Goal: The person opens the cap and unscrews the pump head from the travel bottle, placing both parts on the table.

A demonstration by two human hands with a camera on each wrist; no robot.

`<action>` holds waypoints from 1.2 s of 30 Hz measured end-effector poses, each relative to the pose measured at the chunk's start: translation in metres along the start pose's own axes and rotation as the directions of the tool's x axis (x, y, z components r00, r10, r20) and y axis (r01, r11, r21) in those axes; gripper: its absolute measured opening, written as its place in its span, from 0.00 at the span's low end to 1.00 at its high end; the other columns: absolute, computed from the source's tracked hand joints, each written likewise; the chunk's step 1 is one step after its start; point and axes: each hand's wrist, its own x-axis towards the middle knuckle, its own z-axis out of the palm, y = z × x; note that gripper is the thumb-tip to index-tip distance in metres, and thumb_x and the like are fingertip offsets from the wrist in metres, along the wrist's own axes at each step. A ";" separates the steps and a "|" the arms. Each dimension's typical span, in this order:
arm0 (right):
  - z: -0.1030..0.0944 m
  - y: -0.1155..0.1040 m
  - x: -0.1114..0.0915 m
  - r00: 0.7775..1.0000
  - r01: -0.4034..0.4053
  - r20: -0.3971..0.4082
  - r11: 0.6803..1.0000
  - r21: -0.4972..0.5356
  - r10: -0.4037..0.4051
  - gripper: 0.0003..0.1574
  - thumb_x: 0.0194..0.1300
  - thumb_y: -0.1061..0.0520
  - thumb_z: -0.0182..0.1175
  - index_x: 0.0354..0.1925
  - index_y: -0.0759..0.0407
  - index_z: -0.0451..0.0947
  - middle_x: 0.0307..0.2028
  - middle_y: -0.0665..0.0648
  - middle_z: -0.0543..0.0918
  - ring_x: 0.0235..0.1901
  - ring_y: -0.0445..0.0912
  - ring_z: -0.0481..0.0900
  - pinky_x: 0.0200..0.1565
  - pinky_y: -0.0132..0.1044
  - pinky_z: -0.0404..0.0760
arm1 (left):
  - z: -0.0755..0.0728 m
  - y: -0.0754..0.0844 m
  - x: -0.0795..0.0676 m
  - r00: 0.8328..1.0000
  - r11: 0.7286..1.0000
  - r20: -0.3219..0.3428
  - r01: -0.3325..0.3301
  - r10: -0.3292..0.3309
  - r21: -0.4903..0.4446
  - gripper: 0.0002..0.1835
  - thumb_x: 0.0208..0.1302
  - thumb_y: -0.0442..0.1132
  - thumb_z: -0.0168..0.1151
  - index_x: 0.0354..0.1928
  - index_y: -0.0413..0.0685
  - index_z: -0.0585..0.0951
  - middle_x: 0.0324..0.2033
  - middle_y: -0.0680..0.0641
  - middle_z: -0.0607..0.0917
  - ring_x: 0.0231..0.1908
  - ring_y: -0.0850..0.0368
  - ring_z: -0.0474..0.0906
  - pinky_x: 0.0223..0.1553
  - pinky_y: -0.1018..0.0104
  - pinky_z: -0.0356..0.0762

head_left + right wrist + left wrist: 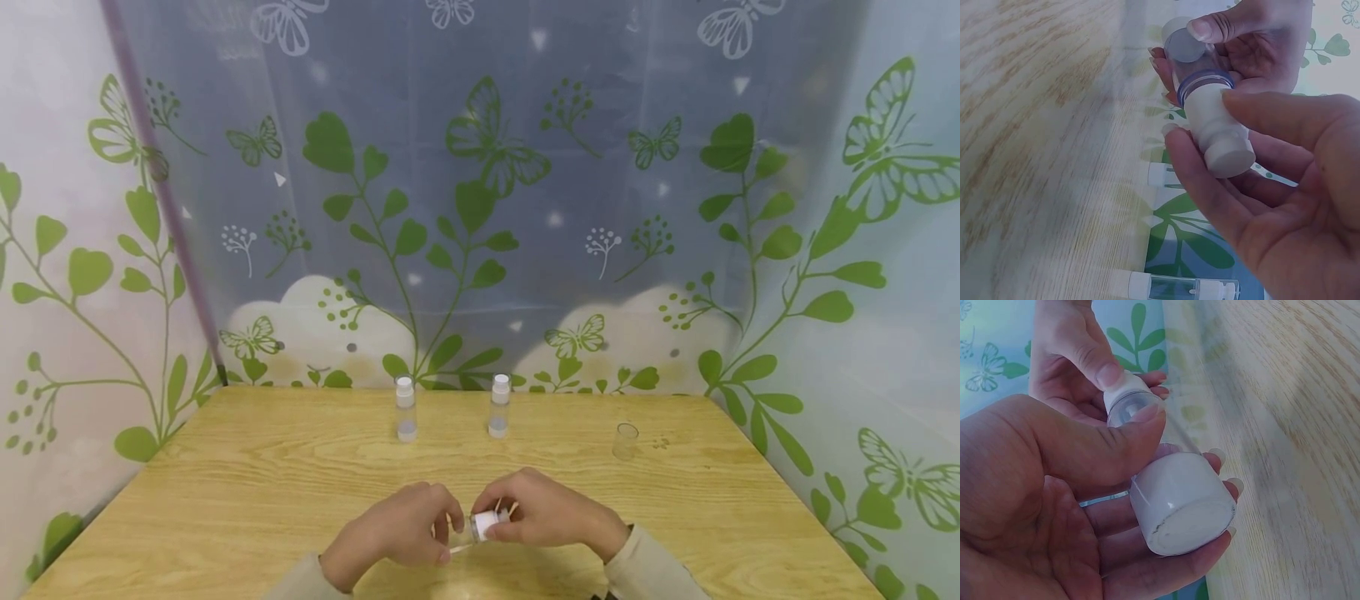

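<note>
Between both hands is a small pump bottle [486, 523], tilted, with a clear body, a white base [1182, 503] and a white pump head [1213, 115]. My left hand [408, 523] grips the clear body near the base. In the left wrist view its thumb lies over the body and its fingers pass underneath. My right hand [543, 510] pinches the white pump head between thumb and fingers. A dark-edged collar [1207, 81] shows where head and body meet; whether they are screwed together I cannot tell.
Two similar pump bottles, one at the left [406, 412] and one nearer the middle [499, 408], stand upright at the back of the wooden table [247, 492]. A clear cap [626, 442] stands at the back right. Patterned curtains [480, 250] surround the table.
</note>
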 end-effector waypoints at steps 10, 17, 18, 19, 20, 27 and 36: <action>-0.002 0.000 -0.001 1.000 -0.014 -0.018 1.000 0.004 0.014 0.13 0.67 0.62 0.67 0.51 0.57 0.85 0.46 0.53 0.88 0.41 0.32 0.81 0.40 0.27 0.83 | 0.000 -0.001 0.000 1.000 1.000 -0.011 -0.013 0.013 0.011 0.13 0.52 0.28 0.75 0.41 0.41 0.87 0.28 0.50 0.88 0.28 0.64 0.80 0.32 0.68 0.79; -0.005 -0.001 -0.002 0.999 -0.029 -0.018 0.999 0.015 0.029 0.14 0.67 0.63 0.67 0.51 0.57 0.85 0.47 0.54 0.88 0.42 0.33 0.81 0.42 0.27 0.84 | -0.001 -0.002 0.000 1.000 1.000 -0.019 -0.018 0.019 0.024 0.13 0.52 0.28 0.75 0.41 0.41 0.87 0.28 0.50 0.88 0.29 0.64 0.81 0.33 0.68 0.80; -0.006 -0.001 -0.002 0.999 -0.029 -0.019 0.999 0.015 0.029 0.14 0.67 0.63 0.67 0.51 0.57 0.85 0.47 0.54 0.88 0.42 0.33 0.81 0.42 0.27 0.84 | -0.002 -0.002 0.000 1.000 1.000 -0.020 -0.016 0.017 0.024 0.13 0.52 0.28 0.75 0.41 0.41 0.87 0.29 0.50 0.89 0.29 0.63 0.81 0.33 0.68 0.80; -0.006 -0.001 -0.003 0.999 -0.028 -0.020 0.999 0.015 0.028 0.14 0.67 0.63 0.67 0.51 0.58 0.85 0.47 0.55 0.88 0.41 0.33 0.81 0.42 0.28 0.84 | -0.002 -0.002 0.000 1.000 1.000 -0.021 -0.012 0.012 0.027 0.13 0.52 0.28 0.75 0.41 0.42 0.87 0.29 0.50 0.89 0.30 0.62 0.81 0.34 0.67 0.80; -0.007 -0.001 -0.003 0.999 -0.027 -0.023 1.000 0.013 0.027 0.14 0.67 0.63 0.68 0.51 0.58 0.84 0.47 0.55 0.88 0.41 0.33 0.82 0.42 0.28 0.84 | -0.002 -0.002 -0.001 1.000 1.000 -0.022 -0.009 0.009 0.030 0.13 0.53 0.28 0.75 0.41 0.42 0.87 0.29 0.49 0.89 0.30 0.62 0.82 0.34 0.67 0.80; -0.013 0.001 -0.006 0.998 -0.012 -0.058 0.999 -0.036 0.009 0.13 0.67 0.61 0.68 0.49 0.55 0.81 0.44 0.52 0.87 0.43 0.33 0.83 0.42 0.28 0.84 | -0.004 -0.004 -0.001 0.999 0.999 -0.040 -0.004 0.006 0.043 0.13 0.51 0.28 0.75 0.41 0.41 0.87 0.30 0.48 0.88 0.31 0.60 0.82 0.35 0.66 0.80; -0.028 0.002 -0.015 0.997 -0.026 -0.077 1.000 -0.013 0.024 0.08 0.67 0.61 0.68 0.44 0.54 0.81 0.41 0.52 0.87 0.40 0.34 0.83 0.43 0.31 0.85 | -0.006 -0.010 0.000 0.999 1.000 -0.037 -0.004 0.005 0.026 0.13 0.52 0.28 0.75 0.41 0.41 0.87 0.30 0.48 0.89 0.31 0.59 0.82 0.35 0.64 0.82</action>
